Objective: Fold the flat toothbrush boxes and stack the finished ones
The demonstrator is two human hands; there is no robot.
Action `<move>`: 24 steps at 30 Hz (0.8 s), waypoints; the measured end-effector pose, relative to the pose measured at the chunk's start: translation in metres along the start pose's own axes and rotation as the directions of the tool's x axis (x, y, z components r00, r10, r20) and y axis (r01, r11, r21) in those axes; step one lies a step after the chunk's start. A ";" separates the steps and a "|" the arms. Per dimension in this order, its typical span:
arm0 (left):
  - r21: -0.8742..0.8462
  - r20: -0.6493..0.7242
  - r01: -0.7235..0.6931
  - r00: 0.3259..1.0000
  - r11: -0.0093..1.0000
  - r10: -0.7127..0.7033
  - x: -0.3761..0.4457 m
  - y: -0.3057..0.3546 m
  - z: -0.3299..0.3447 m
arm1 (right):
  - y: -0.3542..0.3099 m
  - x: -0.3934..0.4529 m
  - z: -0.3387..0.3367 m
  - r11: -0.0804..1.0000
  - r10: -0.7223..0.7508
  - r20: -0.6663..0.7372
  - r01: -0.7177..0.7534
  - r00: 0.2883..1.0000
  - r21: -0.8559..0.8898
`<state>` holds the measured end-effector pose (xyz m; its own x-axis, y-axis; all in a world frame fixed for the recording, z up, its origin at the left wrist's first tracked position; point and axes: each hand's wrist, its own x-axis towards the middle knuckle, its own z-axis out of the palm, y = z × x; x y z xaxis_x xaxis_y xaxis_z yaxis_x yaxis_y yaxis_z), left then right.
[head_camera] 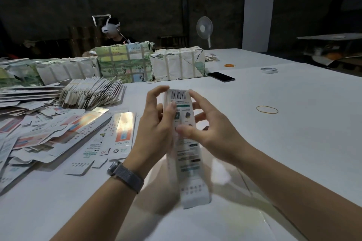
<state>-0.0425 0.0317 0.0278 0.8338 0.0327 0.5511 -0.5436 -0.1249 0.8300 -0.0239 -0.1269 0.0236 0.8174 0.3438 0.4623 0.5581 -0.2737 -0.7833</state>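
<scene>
Flat stock: a loose pile of flat toothbrush boxes (64, 129) lies on the table (284, 143), well out to the left of the left hand and apart from it.
Bundled stock: a fanned bundle of blanks (92, 92) sits beyond that pile, ahead and left of both hands.
Left hand: the left hand (156, 123) grips the left long edge of the box in work (186, 143), thumb on the printed face, fingers curled around the far end; a wristwatch (125, 175) sits on this wrist.
Box in work: held between the two hands, lifted off the table; the barcode end points away from the person and the other end points back toward the body. The long axis runs near to far, tilted slightly.
Right hand: the right hand (211, 129) closes on the right long edge, thumb across the printed face at mid-length, fingertips at the far end.
Hand state: both hands are clamped on the one box, close together, one per side.
Nearer hand: neither; the box is centred between them.
Controlling relation: judged, squeezing the long edges inward should open the sleeve; the end flaps lie along the axis.
Finished stack: not identifiable here.
Right of hands: a rubber band (267, 109) lies apart on the table.
</scene>
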 end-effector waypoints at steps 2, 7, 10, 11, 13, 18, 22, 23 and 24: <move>-0.019 -0.028 -0.009 1.000 1.000 0.009 0.001 0.001 0.002 | -0.002 -0.004 0.001 0.985 -0.075 0.010 0.076 0.997 -0.153; -0.004 -0.015 0.016 1.000 1.000 -0.016 0.000 0.002 0.002 | -0.011 -0.003 -0.005 0.947 -0.082 -0.035 0.067 0.996 -0.314; 0.043 -0.017 0.039 0.999 0.998 -0.038 0.001 -0.002 0.002 | -0.014 0.000 -0.023 0.889 -0.040 -0.055 0.010 0.998 -0.458; 0.063 -0.030 0.048 0.998 0.997 -0.046 0.002 -0.004 0.002 | -0.012 -0.001 -0.035 0.865 -0.010 -0.068 -0.025 0.998 -0.500; 0.088 -0.035 0.053 0.998 0.995 -0.050 0.005 -0.012 -0.002 | -0.003 -0.008 -0.064 0.803 0.047 -0.097 -0.095 0.994 -0.588; 0.150 -0.010 0.082 0.997 0.985 -0.082 0.010 -0.028 -0.016 | 0.032 -0.051 -0.168 0.563 0.238 -0.243 -0.337 0.940 -0.755; 0.240 -0.041 0.112 0.994 0.964 -0.105 0.009 -0.047 -0.013 | 0.057 -0.090 -0.263 0.249 0.383 -0.430 -0.540 0.818 -0.804; 0.257 -0.049 0.131 0.991 0.958 -0.122 0.011 -0.049 -0.011 | 0.062 -0.100 -0.285 0.177 0.402 -0.466 -0.566 0.788 -0.805; 0.265 -0.041 0.136 0.991 0.954 -0.130 0.011 -0.053 -0.009 | 0.068 -0.109 -0.305 0.118 0.424 -0.491 -0.583 0.762 -0.803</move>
<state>-0.0053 0.0474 -0.0088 0.8929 0.0891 0.4413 -0.3796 -0.3779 0.8445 -0.0312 -0.4571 0.0473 0.9289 -0.2948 0.2242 -0.2962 -0.9547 -0.0286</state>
